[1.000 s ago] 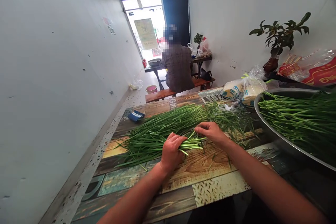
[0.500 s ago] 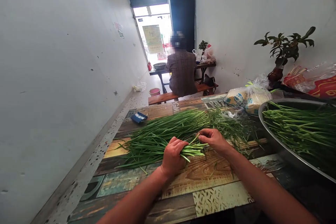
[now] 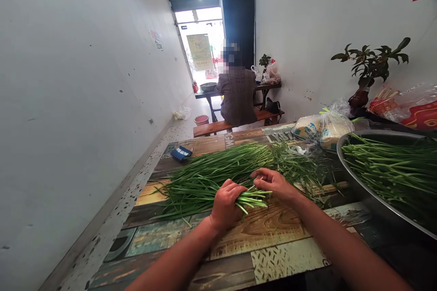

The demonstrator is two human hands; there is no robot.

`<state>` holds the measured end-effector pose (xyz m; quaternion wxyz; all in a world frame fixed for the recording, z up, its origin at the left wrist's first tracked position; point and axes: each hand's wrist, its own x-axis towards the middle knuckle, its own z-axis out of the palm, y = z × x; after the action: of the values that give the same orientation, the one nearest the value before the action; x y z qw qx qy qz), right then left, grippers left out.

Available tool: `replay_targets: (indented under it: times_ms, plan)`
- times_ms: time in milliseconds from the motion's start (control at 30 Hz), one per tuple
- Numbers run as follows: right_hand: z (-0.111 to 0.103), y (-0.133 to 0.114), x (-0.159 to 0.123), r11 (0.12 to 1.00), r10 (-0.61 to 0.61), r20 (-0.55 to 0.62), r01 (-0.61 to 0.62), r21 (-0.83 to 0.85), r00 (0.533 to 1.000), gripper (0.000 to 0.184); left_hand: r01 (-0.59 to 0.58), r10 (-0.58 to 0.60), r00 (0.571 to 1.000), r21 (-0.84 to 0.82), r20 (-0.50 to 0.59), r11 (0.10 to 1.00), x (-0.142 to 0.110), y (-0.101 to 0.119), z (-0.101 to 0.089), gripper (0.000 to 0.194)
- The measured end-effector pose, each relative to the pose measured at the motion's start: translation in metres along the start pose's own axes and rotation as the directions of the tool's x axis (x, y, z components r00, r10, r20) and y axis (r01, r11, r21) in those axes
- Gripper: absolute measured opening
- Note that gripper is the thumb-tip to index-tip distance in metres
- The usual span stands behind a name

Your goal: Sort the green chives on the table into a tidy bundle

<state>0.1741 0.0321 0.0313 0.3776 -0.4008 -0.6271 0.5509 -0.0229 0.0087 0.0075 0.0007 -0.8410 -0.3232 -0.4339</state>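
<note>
My left hand [image 3: 226,204] is closed around a bunch of green chives [image 3: 251,200], with the pale stem ends sticking out to the right. The long leaves of the bunch trail left over the table. Just beyond those stem ends is my right hand [image 3: 273,184], its thumb and forefinger curved and a little apart, close to the tip of one stem. No stem is plainly gripped there. A larger pile of chives [image 3: 225,161] lies behind both hands. Loose trimmings [image 3: 300,166] are heaped to the right of that pile.
A large metal basin [image 3: 355,177] of chives stands at the right. Behind it are plastic-wrapped packages [image 3: 321,128] and a potted plant [image 3: 365,77]. A blue packet [image 3: 181,153] lies at the table's far left. Farther off, a person [image 3: 238,95] sits on a bench [image 3: 211,128], back turned.
My right hand has shifted slightly left, and its thumb and forefinger have spread from the stem they were pinching. The left hand keeps its hold on the bunch, almost unmoved.
</note>
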Motion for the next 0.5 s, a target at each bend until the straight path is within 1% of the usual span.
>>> replay_targets:
  times_ms: [100, 233, 267, 300, 367, 467, 500]
  plan:
    - [0.001, 0.001, -0.001, 0.988, 0.033, 0.041, -0.026, -0.155, 0.999, 0.039, -0.027, 0.028, 0.999, -0.009, 0.019, 1.0, 0.001, 0.001, 0.0, 0.008]
    - [0.003, 0.002, -0.001, 0.938, -0.017, 0.072, 0.04, -0.344, 0.997, 0.037, -0.021, 0.021, 0.998, 0.0, 0.056, 1.0, 0.002, 0.004, -0.004, 0.009]
    - [0.004, 0.001, -0.001, 0.928, -0.003, 0.096, 0.039, -0.37, 0.995, 0.039, -0.027, 0.027, 0.997, -0.001, 0.072, 1.0, 0.002, 0.005, -0.005, 0.009]
    - [0.005, 0.001, -0.001, 0.924, 0.013, 0.13, 0.037, -0.381, 0.991, 0.044, -0.03, 0.03, 0.997, 0.0, 0.072, 1.0, 0.002, 0.006, -0.006, 0.009]
    - [0.007, 0.001, -0.002, 0.934, 0.025, 0.125, 0.021, -0.356, 0.992, 0.044, -0.06, 0.06, 0.995, -0.001, 0.075, 0.998, 0.002, 0.006, -0.008, 0.009]
    - [0.007, 0.0, -0.003, 0.938, 0.06, 0.119, -0.015, -0.346, 0.991, 0.035, -0.104, 0.104, 0.99, -0.008, 0.097, 0.995, 0.002, 0.001, -0.011, 0.02]
    - [0.007, -0.001, -0.003, 0.938, 0.072, 0.111, -0.029, -0.344, 0.991, 0.031, -0.114, 0.114, 0.99, -0.004, 0.082, 0.993, 0.001, -0.003, -0.011, 0.022]
